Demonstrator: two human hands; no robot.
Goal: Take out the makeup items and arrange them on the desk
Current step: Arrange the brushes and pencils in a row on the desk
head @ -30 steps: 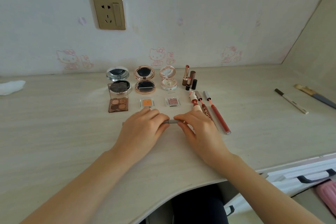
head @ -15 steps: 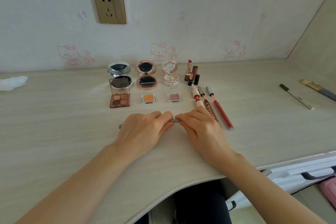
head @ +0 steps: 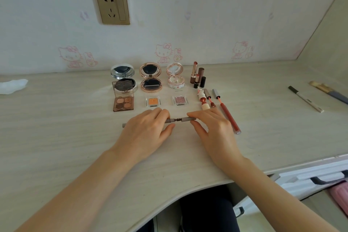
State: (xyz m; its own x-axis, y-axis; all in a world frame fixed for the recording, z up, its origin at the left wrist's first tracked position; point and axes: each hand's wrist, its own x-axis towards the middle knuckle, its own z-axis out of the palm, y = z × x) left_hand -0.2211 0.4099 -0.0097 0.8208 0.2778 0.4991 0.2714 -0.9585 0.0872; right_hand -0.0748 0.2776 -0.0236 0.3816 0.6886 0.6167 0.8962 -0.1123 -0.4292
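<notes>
Bare desk (head: 56, 147) spreads across the left and lower centre of the frame, its curved front edge cutting in at the bottom. At centre, the left hand (head: 145, 132) grips the grey pencil (head: 176, 120) body while the right hand (head: 212, 128) pinches its cap, pulled apart so the spiral brush shows. Open compacts (head: 150, 78) and lipsticks (head: 197, 77) line up just above.

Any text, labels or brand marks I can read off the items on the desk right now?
None can be read.
White pen: dark print on the barrel, too blurred.
Middle compact and right compact: faint print on the desk in front of each, too small.
Lip gloss: marking, illegible.
</notes>
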